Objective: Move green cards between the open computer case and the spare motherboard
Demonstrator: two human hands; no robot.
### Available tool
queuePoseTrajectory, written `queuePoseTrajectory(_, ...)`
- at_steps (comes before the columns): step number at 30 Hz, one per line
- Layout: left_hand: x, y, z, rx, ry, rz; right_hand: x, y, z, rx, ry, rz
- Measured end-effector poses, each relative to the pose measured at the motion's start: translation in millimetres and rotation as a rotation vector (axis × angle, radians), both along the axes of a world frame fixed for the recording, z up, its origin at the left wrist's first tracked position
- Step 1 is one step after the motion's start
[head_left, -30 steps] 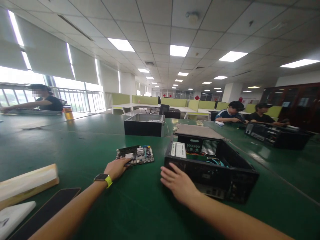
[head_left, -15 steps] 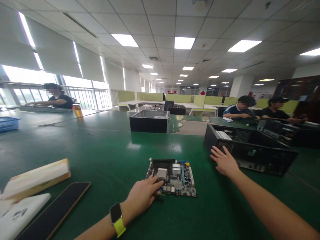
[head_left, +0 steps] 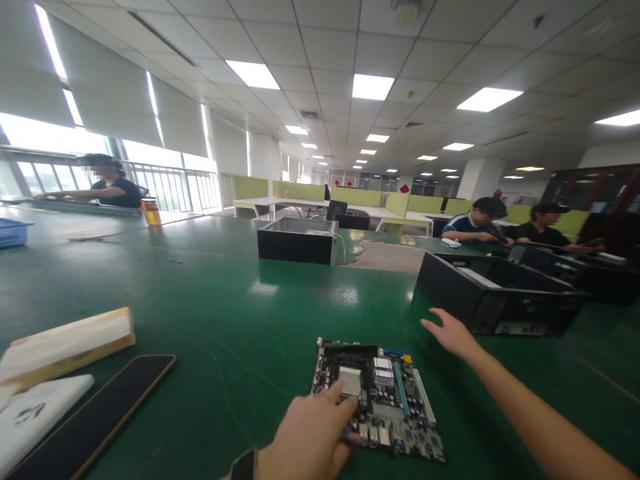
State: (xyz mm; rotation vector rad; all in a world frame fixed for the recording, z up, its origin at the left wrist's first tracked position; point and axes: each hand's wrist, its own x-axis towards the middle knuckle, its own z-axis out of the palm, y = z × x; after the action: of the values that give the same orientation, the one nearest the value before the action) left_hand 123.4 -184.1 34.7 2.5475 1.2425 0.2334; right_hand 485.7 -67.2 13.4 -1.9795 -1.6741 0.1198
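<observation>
In the head view, a motherboard (head_left: 377,410) lies on the green table in front of me, with ports along its near edge and a pale square socket area. My left hand (head_left: 313,427), wearing a watch, grips its near left corner; some of the fingers are hidden under or behind the board's edge. To the right, my right hand (head_left: 453,335) hangs with fingers apart and nothing in it. Just beyond that hand is a black computer case (head_left: 470,303), lying with its top open; a small gap seems to separate them.
A second open case (head_left: 297,247) stands farther back. At left lie a tissue pack (head_left: 70,347), a white box (head_left: 43,417) and a dark flat panel (head_left: 100,417). A blue basket (head_left: 13,233) is at the far left. Several other people sit at the table's far sides.
The motherboard has come nearer and rightward with my left hand on it. My right hand has drawn off the black case, which now sits turned and slightly farther away.
</observation>
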Motion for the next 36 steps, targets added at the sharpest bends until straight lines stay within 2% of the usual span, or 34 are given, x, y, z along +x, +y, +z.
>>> queuePoseTrajectory(2, -7, 18, 13.0, 0.059, -0.061, 0.035, -44, -9, 1.1, 0.113, 0.334, 0.161)
queuePoseTrajectory(4, -14, 40, 20.1, 0.133, -0.095, 0.098, -82, -22, -1.4, 0.184, 0.484, 0.291)
queuePoseTrajectory(6, -20, 61, 19.8, 0.164, -0.099, 0.133, -111, -37, -7.2, 0.212, 0.499, 0.366)
queuePoseTrajectory(9, -25, 80, 9.9, 0.124, -0.11, 0.1, -130, -52, -19.5, 0.188, 0.476, 0.405)
queuePoseTrajectory(12, -27, 87, -0.2, 0.05, -0.196, 0.047, -131, -54, -29.4, 0.17, 0.492, 0.413)
queuePoseTrajectory(16, -30, 91, -5.2, -0.071, -0.36, 0.003, -129, -51, -31.8, 0.169, 0.505, 0.434)
queuePoseTrajectory(21, -28, 96, -12.0, -0.322, -0.557, 0.031, -132, -55, -27.6, 0.179, 0.506, 0.443)
queuePoseTrajectory(25, -27, 100, -19.7, -0.45, -0.675, 0.057, -133, -57, -26.8, 0.171, 0.524, 0.434)
queuePoseTrajectory(29, -27, 103, -22.3, -0.499, -0.726, 0.107, -131, -56, -29.0, 0.153, 0.567, 0.401)
queuePoseTrajectory(36, -29, 104, -19.6, -0.507, -0.671, 0.131, -130, -54, -29.7, 0.146, 0.593, 0.371)
